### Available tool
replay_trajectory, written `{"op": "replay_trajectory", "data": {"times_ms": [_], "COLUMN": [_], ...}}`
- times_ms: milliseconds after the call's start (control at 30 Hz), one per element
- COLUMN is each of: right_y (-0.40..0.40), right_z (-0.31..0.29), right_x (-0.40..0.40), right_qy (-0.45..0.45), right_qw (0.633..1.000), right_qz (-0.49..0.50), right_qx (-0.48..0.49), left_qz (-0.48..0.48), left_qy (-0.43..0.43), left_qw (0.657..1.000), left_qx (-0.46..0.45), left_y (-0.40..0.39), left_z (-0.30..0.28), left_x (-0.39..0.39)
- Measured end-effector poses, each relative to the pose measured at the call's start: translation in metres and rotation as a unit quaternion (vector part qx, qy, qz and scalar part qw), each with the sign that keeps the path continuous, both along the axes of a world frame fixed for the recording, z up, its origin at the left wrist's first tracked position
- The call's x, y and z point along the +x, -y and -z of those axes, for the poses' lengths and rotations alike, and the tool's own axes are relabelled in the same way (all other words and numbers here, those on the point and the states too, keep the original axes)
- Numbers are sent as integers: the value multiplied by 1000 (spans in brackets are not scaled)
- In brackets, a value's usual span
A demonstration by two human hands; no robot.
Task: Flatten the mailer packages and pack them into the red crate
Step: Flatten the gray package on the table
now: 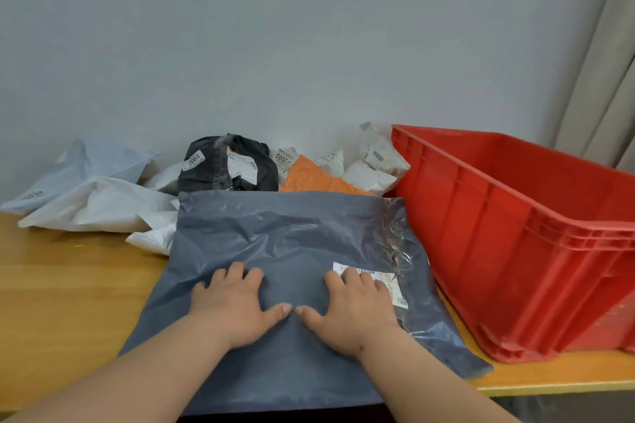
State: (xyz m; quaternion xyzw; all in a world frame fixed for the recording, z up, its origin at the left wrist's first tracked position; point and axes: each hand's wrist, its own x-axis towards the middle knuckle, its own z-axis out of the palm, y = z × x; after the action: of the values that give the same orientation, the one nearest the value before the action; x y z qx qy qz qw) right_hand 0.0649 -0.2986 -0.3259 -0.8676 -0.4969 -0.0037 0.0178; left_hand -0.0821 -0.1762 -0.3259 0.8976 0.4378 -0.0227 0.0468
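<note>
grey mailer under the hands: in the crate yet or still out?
Out. The grey mailer lies spread on the table beside the red crate, with the left hand and right hand pressing flat on it.

The red crate (536, 237) runs off the right edge, its floor hidden; the shipping label (385, 280) print is unreadable.
</note>
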Motion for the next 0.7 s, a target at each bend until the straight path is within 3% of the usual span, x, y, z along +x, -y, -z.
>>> {"op": "replay_trajectory", "data": {"times_ms": [67, 233, 333, 500, 700], "right_y": [-9, -16, -20, -25, -31], "right_z": [2, 21, 23, 20, 6], "right_x": [3, 12, 15, 17, 22], "right_qy": [-23, -80, -81, -85, -91], "right_qw": [1000, 992, 991, 990, 986], "right_qz": [-9, -16, -17, -16, -30], "right_qx": [-9, -94, -104, -113, -138], "left_qz": [13, 12, 20, 26, 14], "left_qy": [6, -73, -88, -26, -72], "left_qw": [1000, 993, 992, 999, 993], "left_qx": [-1, -94, -89, -22, -88], "left_y": [-7, -18, -25, -27, -30], "left_z": [1, 13, 4, 6, 20], "left_x": [7, 14, 21, 30, 34]}}
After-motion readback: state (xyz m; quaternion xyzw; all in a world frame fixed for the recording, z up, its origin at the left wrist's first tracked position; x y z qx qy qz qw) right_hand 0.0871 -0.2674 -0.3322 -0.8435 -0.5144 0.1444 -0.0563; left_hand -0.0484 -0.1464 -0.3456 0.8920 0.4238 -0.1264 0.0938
